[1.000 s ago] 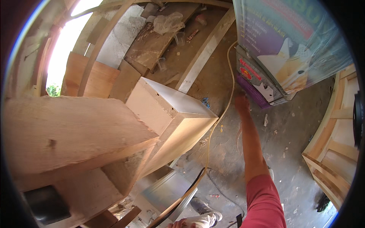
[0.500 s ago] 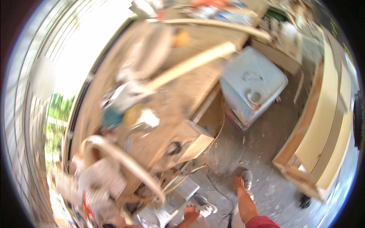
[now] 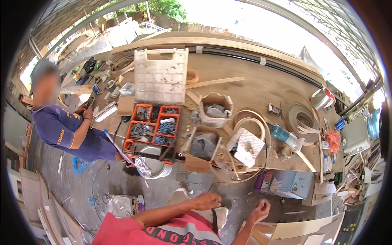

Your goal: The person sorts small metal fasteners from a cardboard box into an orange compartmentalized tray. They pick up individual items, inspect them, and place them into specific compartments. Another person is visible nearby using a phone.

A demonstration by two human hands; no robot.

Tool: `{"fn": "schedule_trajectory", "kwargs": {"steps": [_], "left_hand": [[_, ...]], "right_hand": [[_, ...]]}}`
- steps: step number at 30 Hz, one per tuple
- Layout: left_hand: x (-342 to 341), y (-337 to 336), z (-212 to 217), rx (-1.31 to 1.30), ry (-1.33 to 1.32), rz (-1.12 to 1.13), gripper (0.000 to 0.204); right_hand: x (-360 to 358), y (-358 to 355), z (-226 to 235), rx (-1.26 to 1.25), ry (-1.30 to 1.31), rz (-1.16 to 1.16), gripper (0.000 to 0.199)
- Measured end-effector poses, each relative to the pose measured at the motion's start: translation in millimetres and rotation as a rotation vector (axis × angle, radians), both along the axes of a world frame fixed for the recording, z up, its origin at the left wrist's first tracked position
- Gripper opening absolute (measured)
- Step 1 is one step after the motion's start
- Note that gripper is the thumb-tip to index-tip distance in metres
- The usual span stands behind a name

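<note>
My left hand (image 3: pixel 207 201) is held in front of my body with its fingers loosely curled, and nothing shows in it. Lower and to the right, my right hand (image 3: pixel 260 211) is raised with bent fingers, also with nothing visible in it. Neither hand touches the workbench (image 3: pixel 261 96) ahead. Closest to the hands along its near edge are a cardboard box (image 3: pixel 199 163) with a plastic bag in it and a roll of pale edging strip (image 3: pixel 262 127). An orange-trayed organizer case (image 3: pixel 153 126) full of screws and fittings lies with its lid up, farther left.
A co-worker (image 3: pixel 65 126) stands at the left, holding a phone (image 3: pixel 90 100). A white bucket (image 3: pixel 157 163) is below the case. A large blue-grey container (image 3: pixel 292 183) stands under the bench's right side. Boards (image 3: pixel 304 228) lean at lower right; a cable crosses the floor (image 3: pixel 171 183).
The view has swung round and steadied from a blur, so the bench now lies straight ahead and the co-worker appears at left. My hands are now raised before me, closer together.
</note>
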State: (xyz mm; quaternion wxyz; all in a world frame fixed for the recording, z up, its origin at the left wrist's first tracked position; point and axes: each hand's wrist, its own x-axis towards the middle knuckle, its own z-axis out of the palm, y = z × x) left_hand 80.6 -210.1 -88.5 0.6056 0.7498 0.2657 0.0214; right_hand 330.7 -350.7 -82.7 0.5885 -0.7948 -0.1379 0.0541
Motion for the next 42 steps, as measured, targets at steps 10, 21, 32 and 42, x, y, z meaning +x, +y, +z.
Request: {"fn": "schedule_trajectory", "kwargs": {"steps": [10,21,32,42], "left_hand": [[-179.5,71.1,84.1,0.066,0.016,0.771,0.031],[-194.5,82.3,75.3,0.044,-0.012,1.347,0.026],[-66.4,203.3,127.7,0.614,0.007,0.881,0.019],[1.8,209.7,117.0,0.734,-0.063,0.511,0.022]], "right_hand": [[-178.8,313.0,153.8,0.345,-0.32,0.771,0.017],[-159.5,398.2,125.2,0.083,-0.361,1.023,0.022],[-61.5,269.6,145.3,-0.065,-0.229,1.342,0.024],[-50.1,229.7,129.2,-0.694,-0.331,1.281,0.023]]}}
